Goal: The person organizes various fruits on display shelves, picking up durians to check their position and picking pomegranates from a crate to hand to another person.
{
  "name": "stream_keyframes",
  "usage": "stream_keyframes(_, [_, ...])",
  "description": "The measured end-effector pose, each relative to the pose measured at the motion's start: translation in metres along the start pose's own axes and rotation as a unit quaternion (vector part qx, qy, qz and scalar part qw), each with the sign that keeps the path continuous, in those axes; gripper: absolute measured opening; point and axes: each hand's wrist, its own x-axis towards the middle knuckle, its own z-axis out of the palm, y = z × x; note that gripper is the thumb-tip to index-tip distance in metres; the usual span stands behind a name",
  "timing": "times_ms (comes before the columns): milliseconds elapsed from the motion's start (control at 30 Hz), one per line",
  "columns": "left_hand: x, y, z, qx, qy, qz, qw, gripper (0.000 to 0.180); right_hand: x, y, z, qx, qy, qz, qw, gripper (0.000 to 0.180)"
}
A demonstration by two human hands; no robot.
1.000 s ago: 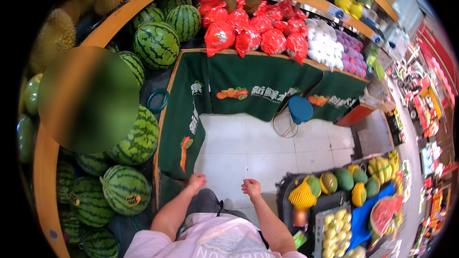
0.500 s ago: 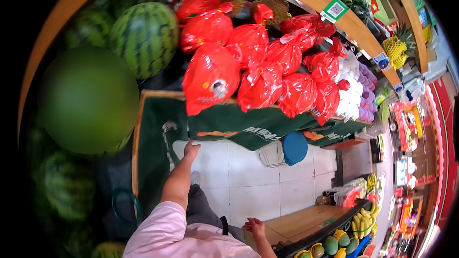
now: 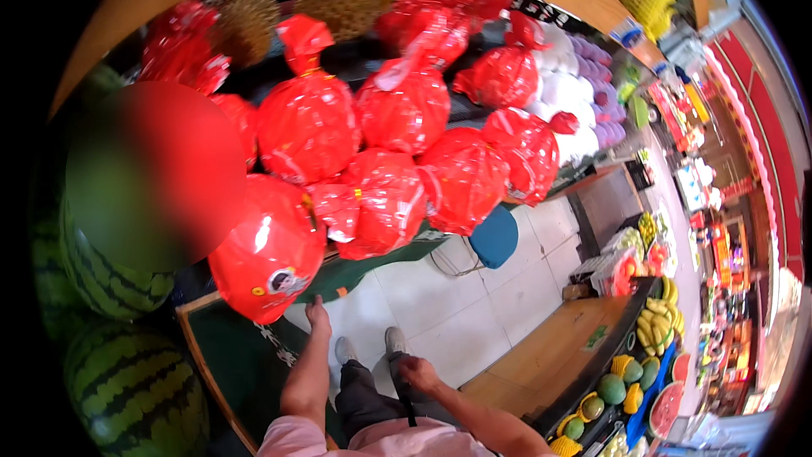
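Note:
Below the nearest red plastic-wrapped bundle (image 3: 267, 245), my left hand (image 3: 316, 313) reaches forward beside the green-covered side of the stand (image 3: 381, 264). Its fingers look stretched out, and nothing shows in them. That bundle is round, shiny and tied; what is inside is hidden. Several more red bundles (image 3: 309, 127) sit in rows on the stand behind it. My right hand (image 3: 419, 375) hangs in front of my dark trousers, slightly blurred, its fingers loosely bent and apart with nothing visible in them.
Striped watermelons (image 3: 135, 393) lie at the left. Spiky durians (image 3: 340, 2) stand behind the bundles, white-wrapped fruit (image 3: 562, 97) to their right. A blue stool (image 3: 494, 239) is on the tiled floor (image 3: 440, 300). Bananas (image 3: 655, 326) and mangoes (image 3: 611, 388) fill a shelf at right.
The view has swung toward the red bundles, which now appear larger and lower. My right hand has come forward over my legs; my left hand stays low beside the stand.

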Motion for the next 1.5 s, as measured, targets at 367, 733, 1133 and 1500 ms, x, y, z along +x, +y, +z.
stream_keyframes(367, [-0.363,0.214,0.05,-0.347,-0.284,-0.211,0.869,0.042,0.044,-0.036,-0.069,0.071,0.25,-0.14,0.955,0.033])
stream_keyframes(733, [-0.408,0.154,0.156,0.312,-0.384,0.379,0.782,0.084,-0.152,-0.203,-0.241,0.516,0.302,-0.347,0.723,0.047])
stream_keyframes(1133, [-0.479,0.344,0.165,0.354,-0.249,0.734,0.523,0.05,-0.176,-0.29,-0.339,0.425,0.111,-0.586,0.681,0.071])
stream_keyframes(1500, [-0.375,0.529,0.267,0.314,0.121,0.799,0.499,0.036,0.032,-0.355,-0.331,-0.235,0.462,-0.475,0.712,0.07])
